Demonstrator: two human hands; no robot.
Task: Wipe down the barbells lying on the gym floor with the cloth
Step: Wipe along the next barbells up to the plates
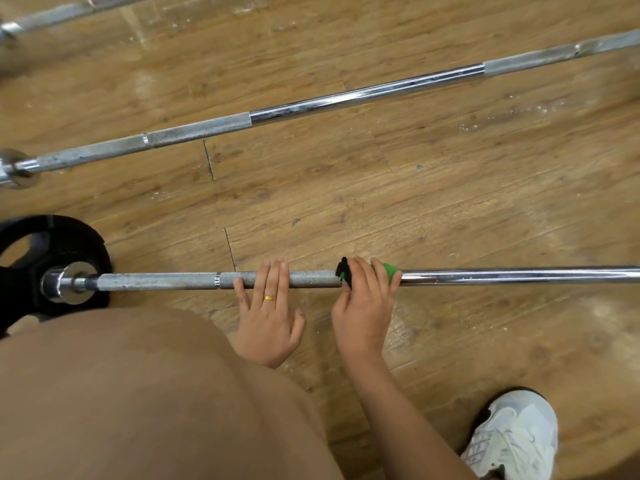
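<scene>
1. Cannot make out most of the cloth [391, 270]: just a green fold past the fingertips and a black scrap beside the thumb, with the rest buried under the right hand [363, 306].
2. Cannot follow the nearest barbell [156, 281] to its right end, cut off by the frame. Can see its left collar, lying over a black weight plate [52, 244] flat on the wooden floor [415, 185]. Plate clipped by the frame and partly covered by a tan-clad knee [138, 393].
3. Cannot see either end of the middle barbell [346, 98] whole: left collar sliced by the frame, right end running out of view.
4. Can see only a short blurred stretch of the far barbell [52, 19], up in the top left corner.
5. Cannot see the left wrist, hidden behind the knee. White shoe [516, 434] trimmed at the bottom edge.
6. Counted three barbells, well apart and roughly parallel on the floor.
7. Counted one weight plate, one cloth, two hands, one gold ring [270, 298] and one shoe.
8. Right hand: curled round the cloth, clamping it about the nearest barbell's shaft, where knurling gives way to smooth chrome.
9. Left hand [268, 320]: fingers straight and close together, laid across the knurled part just left of the cloth, thumb spread off toward the near side, clutching nothing.
</scene>
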